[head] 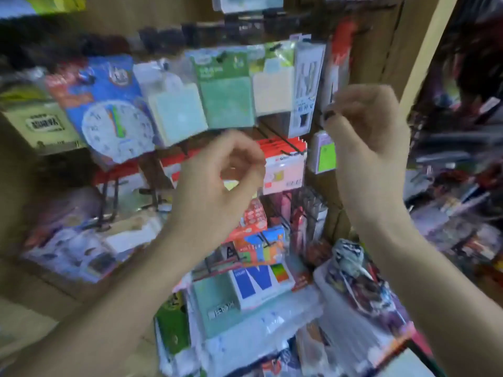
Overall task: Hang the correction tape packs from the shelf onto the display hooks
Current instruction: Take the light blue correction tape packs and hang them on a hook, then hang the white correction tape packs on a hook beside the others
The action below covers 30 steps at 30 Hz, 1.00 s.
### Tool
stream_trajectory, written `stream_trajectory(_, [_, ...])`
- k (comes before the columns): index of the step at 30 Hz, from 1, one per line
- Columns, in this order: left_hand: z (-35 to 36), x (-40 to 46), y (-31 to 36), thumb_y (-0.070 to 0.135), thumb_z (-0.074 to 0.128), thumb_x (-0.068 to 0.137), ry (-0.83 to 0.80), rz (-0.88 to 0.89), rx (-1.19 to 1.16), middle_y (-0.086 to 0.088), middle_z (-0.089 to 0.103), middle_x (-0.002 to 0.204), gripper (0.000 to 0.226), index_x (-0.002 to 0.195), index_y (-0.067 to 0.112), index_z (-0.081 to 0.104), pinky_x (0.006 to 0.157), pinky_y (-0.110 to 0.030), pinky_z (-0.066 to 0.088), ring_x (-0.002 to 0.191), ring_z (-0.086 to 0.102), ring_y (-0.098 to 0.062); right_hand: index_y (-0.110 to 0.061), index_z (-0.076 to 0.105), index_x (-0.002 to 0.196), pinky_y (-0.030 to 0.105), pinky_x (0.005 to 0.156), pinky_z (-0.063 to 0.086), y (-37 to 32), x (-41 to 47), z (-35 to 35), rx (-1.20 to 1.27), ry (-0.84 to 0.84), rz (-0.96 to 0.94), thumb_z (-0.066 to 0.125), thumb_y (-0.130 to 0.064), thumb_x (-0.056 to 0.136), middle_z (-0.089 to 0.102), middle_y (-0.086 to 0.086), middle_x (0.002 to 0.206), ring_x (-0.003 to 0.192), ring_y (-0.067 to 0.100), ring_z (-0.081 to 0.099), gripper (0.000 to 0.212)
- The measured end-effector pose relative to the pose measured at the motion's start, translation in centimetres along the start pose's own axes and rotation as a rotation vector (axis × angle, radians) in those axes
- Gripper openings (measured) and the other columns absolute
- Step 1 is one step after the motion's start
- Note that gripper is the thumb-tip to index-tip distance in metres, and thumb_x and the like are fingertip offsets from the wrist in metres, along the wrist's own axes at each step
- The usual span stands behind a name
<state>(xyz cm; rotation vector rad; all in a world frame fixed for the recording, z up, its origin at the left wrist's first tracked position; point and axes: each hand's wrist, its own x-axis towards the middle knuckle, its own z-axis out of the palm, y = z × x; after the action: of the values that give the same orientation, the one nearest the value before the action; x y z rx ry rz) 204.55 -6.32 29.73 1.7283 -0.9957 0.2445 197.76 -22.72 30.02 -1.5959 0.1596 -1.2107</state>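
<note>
Crowded display hooks (pixel 275 133) hold blurred packs; just below, the left hand (pixel 217 180) curls empty; the right hand (pixel 364 126), beside them, pinches something unclear.

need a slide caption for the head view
Both hands raised with curled fingers before hooks of hanging stationery packs.

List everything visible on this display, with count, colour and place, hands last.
clock card: one, blue with a white dial, upper left.
sticky note packs: about three, pale blue, green, cream, hung along the top row.
grey pack: one, right end of the top row.
red-and-white packs: a stack, count unclear, on a hook at centre.
pack with green label: one, below the right hand.
blue-and-white box: one, lower centre.
left hand: fingers curled, centre; contents unclear.
right hand: fingers curled near the top row's right end; blurred.
</note>
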Motion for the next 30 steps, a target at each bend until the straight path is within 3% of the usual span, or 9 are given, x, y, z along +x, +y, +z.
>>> stream_trajectory(5, [5.4, -9.7, -10.2, 0.0, 0.067, 0.088, -0.178, -0.34, -0.006, 0.004, 0.071, 0.08, 0.015, 0.088, 0.015, 0.067, 0.071, -0.033, 0.055, 0.076, 0.069, -0.013, -0.025, 0.061, 0.094, 0.021, 0.073, 0.048, 10.7, -10.8, -0.6, -0.15, -0.09, 0.344, 0.063, -0.006, 0.084, 0.064, -0.019, 0.077, 0.075, 0.003, 0.059, 0.021])
stream_trajectory(8, [7.9, -16.0, -16.3, 0.009, 0.059, 0.087, -0.215, -0.524, -0.006, 0.001, 0.071, 0.075, 0.011, 0.086, 0.019, 0.065, 0.07, -0.042, 0.056, 0.074, 0.07, -0.021, -0.019, 0.062, 0.095, 0.028, 0.07, 0.046, 17.2, -18.2, -1.0, -0.25, -0.095, 0.598, 0.062, -0.015, 0.079, 0.063, -0.014, 0.075, 0.07, 0.002, 0.056, 0.017])
stream_trajectory(11, [10.1, -23.0, -21.6, 0.006, 0.063, 0.093, -0.294, -0.727, 0.017, 0.004, 0.07, 0.076, 0.021, 0.083, 0.024, 0.062, 0.069, -0.033, 0.054, 0.071, 0.069, -0.011, -0.009, 0.061, 0.106, 0.029, 0.07, 0.04, 22.8, -25.9, -2.2, -0.379, -0.144, 0.859, 0.067, -0.012, 0.085, 0.061, -0.009, 0.079, 0.074, 0.008, 0.06, 0.023])
stream_trajectory(14, [12.2, -29.0, -25.7, 0.012, 0.063, 0.095, -0.433, -0.905, 0.066, 0.006, 0.069, 0.089, 0.015, 0.089, 0.026, 0.06, 0.074, -0.027, 0.053, 0.084, 0.07, -0.012, -0.013, 0.057, 0.116, 0.032, 0.074, 0.042, 27.8, -33.4, -4.0, -0.526, -0.271, 1.111, 0.064, -0.009, 0.092, 0.067, -0.002, 0.091, 0.09, 0.026, 0.063, 0.025])
stream_trajectory(16, [13.5, -32.4, -28.1, 0.019, 0.061, 0.097, -0.536, -1.009, 0.096, 0.009, 0.065, 0.097, 0.006, 0.101, 0.023, 0.059, 0.07, -0.022, 0.048, 0.088, 0.066, -0.008, -0.015, 0.054, 0.113, 0.037, 0.08, 0.049, 31.1, -38.1, -5.4, -0.624, -0.342, 1.202, 0.065, -0.011, 0.091, 0.071, 0.009, 0.105, 0.095, 0.032, 0.065, 0.025])
stream_trajectory(18, [14.7, -35.6, -30.6, 0.024, 0.061, 0.098, -0.61, -1.106, 0.136, 0.011, 0.062, 0.098, 0.016, 0.112, 0.019, 0.055, 0.068, -0.022, 0.046, 0.087, 0.061, -0.005, -0.014, 0.055, 0.12, 0.037, 0.083, 0.051, 34.0, -42.3, -6.8, -0.701, -0.422, 1.298, 0.065, -0.013, 0.09, 0.07, 0.013, 0.114, 0.101, 0.035, 0.066, 0.032])
stream_trajectory(24, [16.8, -46.5, -38.1, 0.026, 0.071, 0.089, -0.671, -1.349, 0.247, -0.006, 0.055, 0.122, 0.051, 0.132, 0.015, 0.044, 0.072, -0.032, 0.044, 0.101, 0.061, -0.026, -0.012, 0.049, 0.136, 0.036, 0.079, 0.052, 40.6, -52.9, -8.7, -0.786, -0.606, 1.53, 0.067, -0.02, 0.092, 0.07, 0.018, 0.117, 0.102, 0.035, 0.068, 0.048])
stream_trajectory(27, [17.0, -51.7, -40.8, 0.026, 0.079, 0.082, -0.62, -1.455, 0.273, -0.013, 0.052, 0.128, 0.066, 0.134, 0.01, 0.042, 0.088, -0.038, 0.051, 0.114, 0.058, -0.031, -0.013, 0.045, 0.144, 0.037, 0.09, 0.054, 43.1, -57.7, -8.0, -0.772, -0.685, 1.568, 0.07, -0.023, 0.088, 0.067, 0.016, 0.122, 0.112, 0.035, 0.066, 0.062])
stream_trajectory(30, [17.1, -55.9, -43.3, 0.039, 0.088, 0.07, -0.592, -1.562, 0.309, -0.017, 0.04, 0.147, 0.104, 0.151, 0.005, 0.032, 0.108, -0.043, 0.044, 0.138, 0.042, -0.034, -0.014, 0.034, 0.155, 0.039, 0.104, 0.048, 44.6, -61.1, -6.8, -0.841, -0.706, 1.471, 0.076, -0.029, 0.086, 0.051, 0.018, 0.136, 0.129, 0.037, 0.053, 0.083])
